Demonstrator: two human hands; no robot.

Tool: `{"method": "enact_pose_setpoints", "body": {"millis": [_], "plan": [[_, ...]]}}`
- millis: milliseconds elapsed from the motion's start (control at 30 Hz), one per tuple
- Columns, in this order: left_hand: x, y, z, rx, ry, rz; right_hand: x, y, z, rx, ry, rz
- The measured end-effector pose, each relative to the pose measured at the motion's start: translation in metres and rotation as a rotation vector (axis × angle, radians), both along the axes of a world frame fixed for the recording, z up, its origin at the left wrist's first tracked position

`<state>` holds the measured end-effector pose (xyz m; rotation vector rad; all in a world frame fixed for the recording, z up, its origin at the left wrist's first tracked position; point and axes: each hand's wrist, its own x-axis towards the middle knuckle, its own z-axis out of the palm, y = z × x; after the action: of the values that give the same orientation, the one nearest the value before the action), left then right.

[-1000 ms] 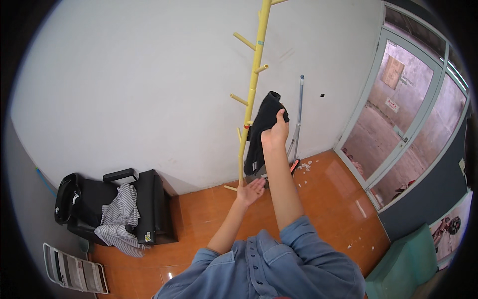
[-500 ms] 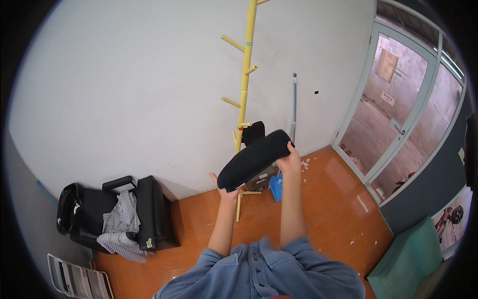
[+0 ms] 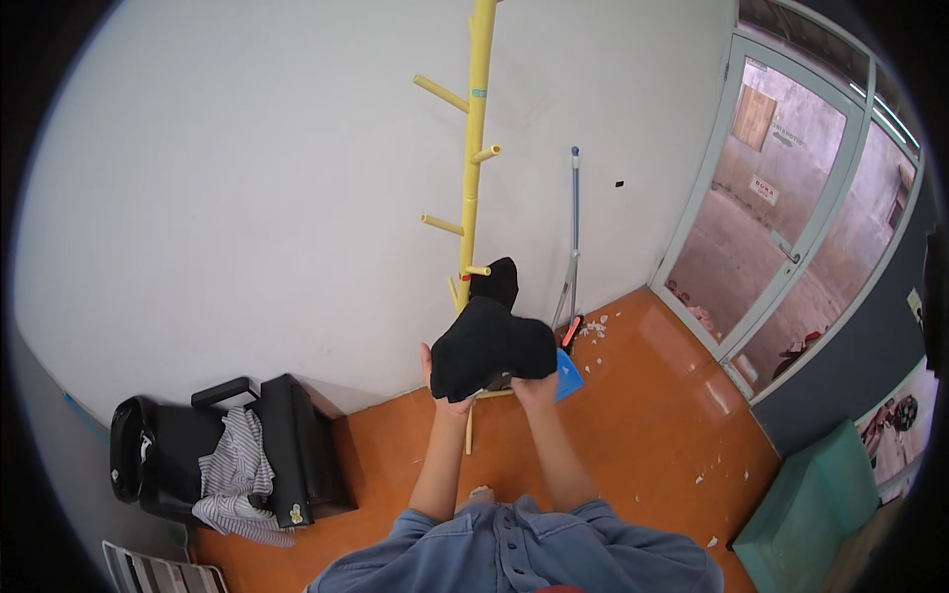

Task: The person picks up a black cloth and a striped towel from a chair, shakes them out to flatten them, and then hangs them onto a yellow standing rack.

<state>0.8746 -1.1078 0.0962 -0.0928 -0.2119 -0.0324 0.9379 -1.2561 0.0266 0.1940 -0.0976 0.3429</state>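
Observation:
Both my hands hold a black garment (image 3: 491, 341) bunched up in front of my chest. My left hand (image 3: 442, 387) grips its lower left edge and my right hand (image 3: 534, 387) grips its lower right side. Part of the cloth sticks up towards a peg of the yellow coat stand (image 3: 474, 168), which rises against the white wall just behind the garment. My blue denim sleeves come in from the lower edge.
A black chair (image 3: 282, 445) with a striped grey cloth (image 3: 235, 474) on it stands at the left by the wall. A broom (image 3: 573, 237) and blue dustpan (image 3: 566, 379) lean near the stand. Glass door (image 3: 791, 217) at right, green box (image 3: 816, 504) at lower right, orange floor.
The garment came off the stand's peg and down into both hands. My right arm lowered, my left hand rose to grip the cloth, and the garment is more bunched now.

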Motion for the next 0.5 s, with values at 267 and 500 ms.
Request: {"method": "enact_pose_setpoints", "body": {"millis": [267,500], "plan": [[0.059,0.025,0.025,0.143,-0.045,0.056,0.03,0.021,0.066,-0.13,-0.291,0.138],[0.089,0.063,0.002,0.207,0.125,0.149,0.111,-0.015,0.059,-0.131,-0.202,0.133]]}}
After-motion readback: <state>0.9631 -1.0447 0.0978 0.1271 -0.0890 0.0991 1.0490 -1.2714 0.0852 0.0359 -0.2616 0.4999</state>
